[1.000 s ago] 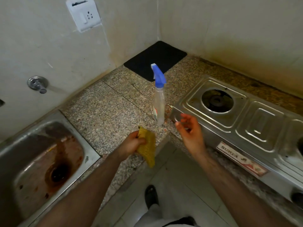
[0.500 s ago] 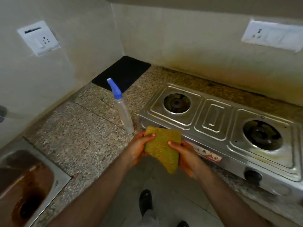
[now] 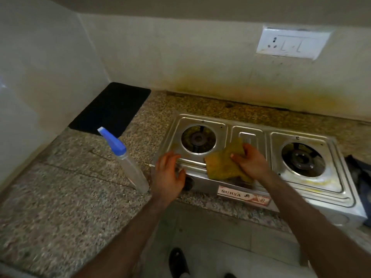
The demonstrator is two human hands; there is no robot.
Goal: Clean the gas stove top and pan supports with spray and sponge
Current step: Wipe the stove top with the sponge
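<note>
A steel two-burner gas stove [image 3: 249,135] sits on the granite counter, with no pan supports on its burners. My right hand [image 3: 251,162] grips a yellow-green sponge cloth [image 3: 220,165] and holds it on the stove top's front edge, between the left burner [image 3: 198,139] and the middle panel. My left hand [image 3: 167,173] rests with spread fingers on the stove's front left corner and holds nothing. A clear spray bottle [image 3: 133,169] with a blue nozzle stands upright on the counter just left of the stove. The right burner [image 3: 302,159] has yellowish stains around it.
A black mat [image 3: 110,108] lies in the back left corner of the granite counter [image 3: 60,197]. A dark object [image 3: 359,177] lies at the right edge beside the stove. A wall socket [image 3: 291,44] is mounted above. The stained wall runs behind the stove. My shoe [image 3: 177,261] shows on the floor below.
The sponge cloth passed from my left hand to my right, which carried it onto the stove top. My left hand let go and settled on the stove's corner. The view swung right.
</note>
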